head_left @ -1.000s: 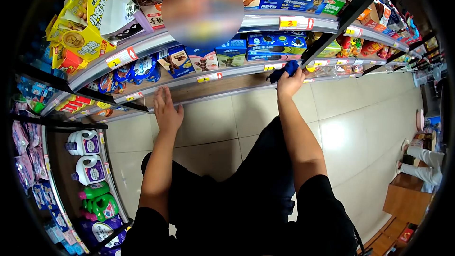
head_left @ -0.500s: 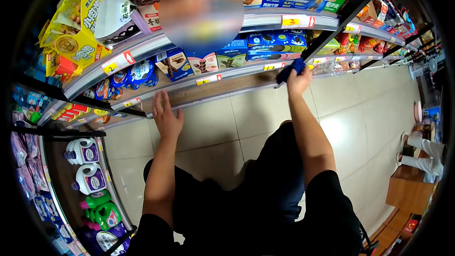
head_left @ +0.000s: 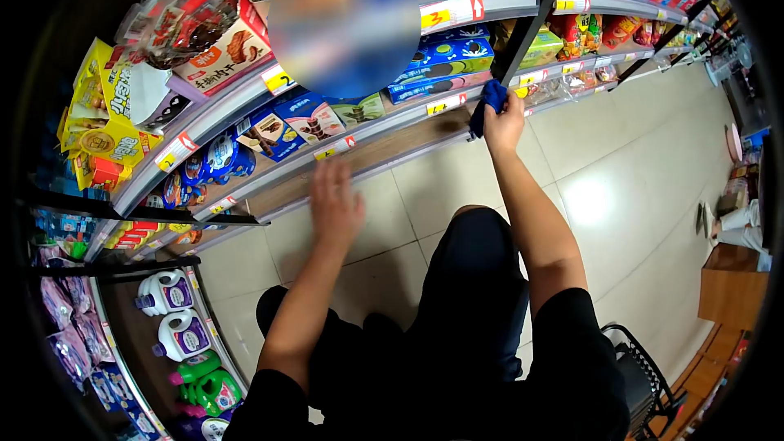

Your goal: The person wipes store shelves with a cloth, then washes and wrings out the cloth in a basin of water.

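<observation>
My right hand grips a bunched dark blue cloth at the front of the lower shelf, beside a black shelf upright. My left hand is slightly blurred, with its fingers stretched out and nothing in them. It hovers at the edge of the bottom shelf board, below the row of blue snack boxes; whether it touches the board I cannot tell. Close by stand a box with chocolate sticks pictured on it and stacked blue cookie boxes.
Yellow snack packs and a dried-meat box fill the upper shelf. White detergent jugs and green bottles stand on the left rack. A black chair is behind me on the right. Another person's legs show at far right.
My left hand has shifted right along the shelf edge. My right hand still holds the cloth near the upright. The view has turned, and the black chair now shows.
</observation>
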`<action>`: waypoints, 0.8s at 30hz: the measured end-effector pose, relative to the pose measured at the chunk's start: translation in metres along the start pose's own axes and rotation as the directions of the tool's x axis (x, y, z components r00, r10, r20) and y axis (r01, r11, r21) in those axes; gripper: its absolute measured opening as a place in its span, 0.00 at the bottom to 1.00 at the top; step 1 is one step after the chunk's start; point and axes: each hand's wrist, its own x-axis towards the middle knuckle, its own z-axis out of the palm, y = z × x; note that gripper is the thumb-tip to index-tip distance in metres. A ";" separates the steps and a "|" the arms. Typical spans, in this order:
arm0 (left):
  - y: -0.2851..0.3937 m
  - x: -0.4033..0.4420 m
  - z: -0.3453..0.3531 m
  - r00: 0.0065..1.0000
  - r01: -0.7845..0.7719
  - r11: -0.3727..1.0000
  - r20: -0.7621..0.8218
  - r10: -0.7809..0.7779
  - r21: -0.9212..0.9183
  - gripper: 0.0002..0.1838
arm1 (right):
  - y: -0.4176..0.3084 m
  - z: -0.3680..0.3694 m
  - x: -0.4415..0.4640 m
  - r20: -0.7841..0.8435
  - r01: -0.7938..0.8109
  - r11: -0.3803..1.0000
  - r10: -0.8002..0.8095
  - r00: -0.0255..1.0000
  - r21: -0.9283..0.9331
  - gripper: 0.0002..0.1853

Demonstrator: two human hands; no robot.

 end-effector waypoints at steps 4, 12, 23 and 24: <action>0.077 0.056 0.027 0.960 -0.272 0.960 0.056 0.276 -0.072 0.40 | -0.004 -0.001 -0.002 0.001 0.003 1.000 -0.003 1.000 0.023 0.21; 0.098 0.110 0.071 0.920 -0.392 0.910 0.087 0.383 0.137 0.36 | -0.005 0.015 -0.012 -0.115 0.075 0.996 -0.068 0.991 0.054 0.24; 0.100 0.112 0.072 0.917 -0.399 0.906 0.065 0.393 0.144 0.29 | -0.024 0.008 -0.031 0.145 0.142 0.964 -0.177 0.973 0.224 0.20; 0.100 0.113 0.071 0.917 -0.400 0.905 0.067 0.394 0.144 0.29 | -0.021 0.006 -0.028 0.145 0.140 0.964 -0.175 0.974 0.224 0.20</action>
